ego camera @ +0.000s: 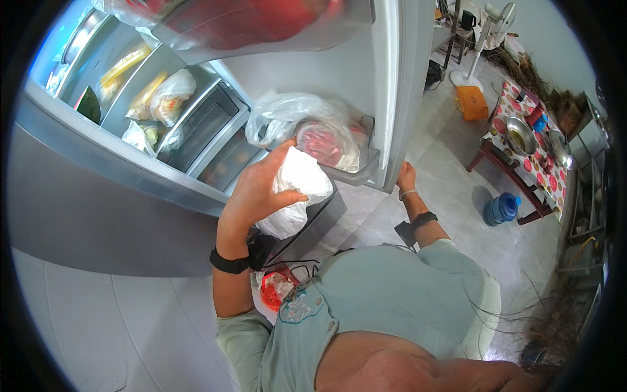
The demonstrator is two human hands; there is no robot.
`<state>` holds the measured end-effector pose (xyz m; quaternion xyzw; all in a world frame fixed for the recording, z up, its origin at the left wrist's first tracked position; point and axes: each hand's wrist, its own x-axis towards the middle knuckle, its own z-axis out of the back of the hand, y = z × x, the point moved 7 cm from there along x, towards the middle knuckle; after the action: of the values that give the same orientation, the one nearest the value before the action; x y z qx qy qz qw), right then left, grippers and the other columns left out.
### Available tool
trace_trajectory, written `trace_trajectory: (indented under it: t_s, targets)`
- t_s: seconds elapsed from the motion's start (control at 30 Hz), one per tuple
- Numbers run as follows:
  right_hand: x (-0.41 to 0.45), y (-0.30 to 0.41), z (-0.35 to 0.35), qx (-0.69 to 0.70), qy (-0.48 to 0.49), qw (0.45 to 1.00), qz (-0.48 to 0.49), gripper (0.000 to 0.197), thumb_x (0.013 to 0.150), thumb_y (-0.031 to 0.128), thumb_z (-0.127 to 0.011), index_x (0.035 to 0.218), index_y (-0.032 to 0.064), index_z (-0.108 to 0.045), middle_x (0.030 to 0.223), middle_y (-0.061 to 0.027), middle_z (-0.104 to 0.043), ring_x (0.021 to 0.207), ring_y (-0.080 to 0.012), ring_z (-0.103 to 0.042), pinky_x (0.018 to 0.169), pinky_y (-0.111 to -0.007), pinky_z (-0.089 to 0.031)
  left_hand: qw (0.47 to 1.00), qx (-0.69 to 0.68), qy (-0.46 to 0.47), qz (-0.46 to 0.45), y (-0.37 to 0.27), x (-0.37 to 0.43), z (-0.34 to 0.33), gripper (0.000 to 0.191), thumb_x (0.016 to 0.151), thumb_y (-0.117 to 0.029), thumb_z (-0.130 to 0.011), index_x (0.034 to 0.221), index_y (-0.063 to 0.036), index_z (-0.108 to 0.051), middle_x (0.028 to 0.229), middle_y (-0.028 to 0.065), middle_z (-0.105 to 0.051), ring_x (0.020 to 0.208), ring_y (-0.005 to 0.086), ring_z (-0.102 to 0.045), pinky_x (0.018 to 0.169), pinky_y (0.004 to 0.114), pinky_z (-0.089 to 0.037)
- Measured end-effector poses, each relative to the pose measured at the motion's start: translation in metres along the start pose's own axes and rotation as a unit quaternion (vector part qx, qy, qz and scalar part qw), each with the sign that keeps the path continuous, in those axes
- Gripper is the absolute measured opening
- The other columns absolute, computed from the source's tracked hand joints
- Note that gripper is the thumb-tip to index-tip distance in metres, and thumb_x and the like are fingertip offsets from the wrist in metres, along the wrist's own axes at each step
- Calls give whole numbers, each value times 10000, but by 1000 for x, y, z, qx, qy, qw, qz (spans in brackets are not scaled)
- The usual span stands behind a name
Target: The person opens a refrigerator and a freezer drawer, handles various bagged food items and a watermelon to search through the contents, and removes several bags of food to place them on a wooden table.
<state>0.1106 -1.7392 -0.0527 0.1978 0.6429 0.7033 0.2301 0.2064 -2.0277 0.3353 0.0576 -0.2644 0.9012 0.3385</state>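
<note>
My left hand (259, 186) holds a bunched white plastic bag (303, 176), its contents hidden, in front of an open refrigerator's lower door bin (360, 174). Clear plastic bags with something red and pink inside (321, 142) fill that bin. With my arm stretched out, my right hand (406, 177) grips the lower edge of the refrigerator door (394, 122). Bagged food (174, 95), a yellow-topped bag (125, 66) and a piece of watermelon (88, 105) sit on the shelves to the left, beside dark drawers (205, 127).
An upper door bin (274, 29) holds red items. A grey, box-like container (325, 215) stands below my left hand, near a red bag (277, 291). To the right are a low table with a patterned cloth (556, 188), a blue water jug (502, 209) and a white fan (472, 73).
</note>
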Motion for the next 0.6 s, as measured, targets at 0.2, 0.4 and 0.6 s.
trace_trajectory:
  t_s: [0.2, 0.4, 0.6]
  targets:
    - [-5, 14, 2, -47, -1, 999, 23, 389, 820, 291, -382, 692, -36, -549, 598, -179, -554, 563, -297, -543, 549, -386, -411, 998, -5, -10, 62, 15, 0, 0, 682, 561, -198, -727, 1121, -19, -380, 959, 200, -542, 881, 350, -528, 730, 349, -426]
    - [-6, 5, 0, -16, 17, 1000, 4, 413, 824, 296, -377, 657, -46, -537, 582, -183, -543, 541, -303, -525, 532, -391, -398, 992, 26, -91, 84, 15, 3, 26, 722, 513, -170, -743, 1124, -15, -391, 941, 205, -556, 910, 343, -537, 736, 354, -435]
    - [-7, 4, 2, -19, 11, 1000, 9, 422, 828, 299, -364, 675, -55, -536, 595, -196, -539, 544, -304, -527, 538, -397, -397, 984, -64, -157, -63, -19, -1, 36, 557, 528, -130, -707, 1028, 6, -503, 1033, 194, -536, 962, 321, -525, 798, 329, -418]
